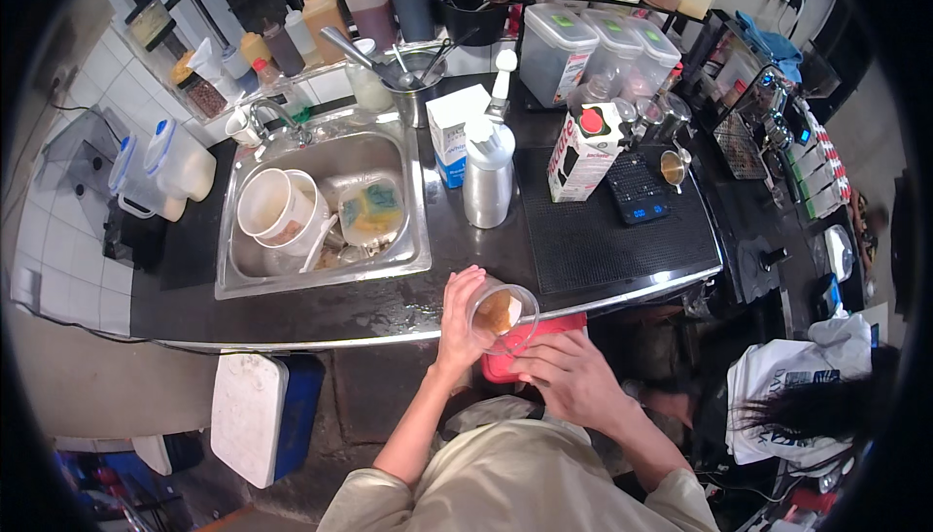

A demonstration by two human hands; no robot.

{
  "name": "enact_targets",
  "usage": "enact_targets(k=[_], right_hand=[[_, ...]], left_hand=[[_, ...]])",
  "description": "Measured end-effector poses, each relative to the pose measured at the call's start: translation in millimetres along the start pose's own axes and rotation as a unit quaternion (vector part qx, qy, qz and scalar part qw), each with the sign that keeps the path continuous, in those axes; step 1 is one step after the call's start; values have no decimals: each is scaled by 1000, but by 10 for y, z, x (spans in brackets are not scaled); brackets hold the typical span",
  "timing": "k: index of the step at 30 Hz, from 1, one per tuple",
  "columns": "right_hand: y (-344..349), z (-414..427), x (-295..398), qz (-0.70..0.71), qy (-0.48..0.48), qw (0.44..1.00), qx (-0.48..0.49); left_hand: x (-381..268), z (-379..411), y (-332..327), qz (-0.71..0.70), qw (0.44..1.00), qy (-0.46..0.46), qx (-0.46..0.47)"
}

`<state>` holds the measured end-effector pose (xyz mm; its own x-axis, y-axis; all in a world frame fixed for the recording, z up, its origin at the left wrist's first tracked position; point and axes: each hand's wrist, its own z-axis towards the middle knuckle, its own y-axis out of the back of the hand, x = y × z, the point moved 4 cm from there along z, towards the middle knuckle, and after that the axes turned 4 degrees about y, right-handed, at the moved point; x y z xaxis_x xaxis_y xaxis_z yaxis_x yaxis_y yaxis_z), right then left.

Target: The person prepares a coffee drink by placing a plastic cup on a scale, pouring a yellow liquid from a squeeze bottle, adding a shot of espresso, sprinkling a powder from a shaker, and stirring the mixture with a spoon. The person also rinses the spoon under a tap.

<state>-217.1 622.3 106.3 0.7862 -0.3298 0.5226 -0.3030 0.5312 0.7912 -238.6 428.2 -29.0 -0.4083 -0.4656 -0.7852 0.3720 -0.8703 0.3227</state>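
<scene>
My left hand [461,321] is wrapped around a clear plastic cup [536,313], tilted so its mouth faces me. Inside the cup lie a brown substance [493,311] and a white patch that I cannot identify. Just below the cup's rim is my right hand [572,379], its fingers bent over a red plastic lid [561,326]; whether they touch the cup or grip anything is hidden. A metal whipped-cream dispenser [488,186] stands upright on the counter beyond the cup. Beside it is a white-and-blue whipping cream carton [450,142].
A steel sink [415,240] with white tubs [273,204] and a sponge [373,208] is at left. On the right, a black mat [576,255] bears a milk carton [583,157] and a digital scale [635,189]. Another person [802,408] is at lower right.
</scene>
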Motion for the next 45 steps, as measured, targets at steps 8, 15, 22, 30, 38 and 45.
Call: enact_targets(k=[8, 15, 22, 30, 38, 45], right_hand=[[19, -35, -48, -45, -6, 999, -6], [61, 29, -97, -27, -5, 1000, -15], [93, 149, -113, -49, -3, 998, -26], [82, 231, -150, -53, -12, 997, -54], [13, 102, -201, -39, 1, 994, -102], [-46, 126, -105, -48, 19, 997, -63]], left_hand=[[15, 19, 8, 1, 1000, -4, -1], [26, 36, 36, -9, 1000, 10, -1], [92, 75, -21, -147, 987, 64, -4], [-104, 394, 212, -16, 988, 13, 153], [-55, 247, 219, -35, 992, 4, 123], [-5, 189, 254, 9, 988, 15, 152]])
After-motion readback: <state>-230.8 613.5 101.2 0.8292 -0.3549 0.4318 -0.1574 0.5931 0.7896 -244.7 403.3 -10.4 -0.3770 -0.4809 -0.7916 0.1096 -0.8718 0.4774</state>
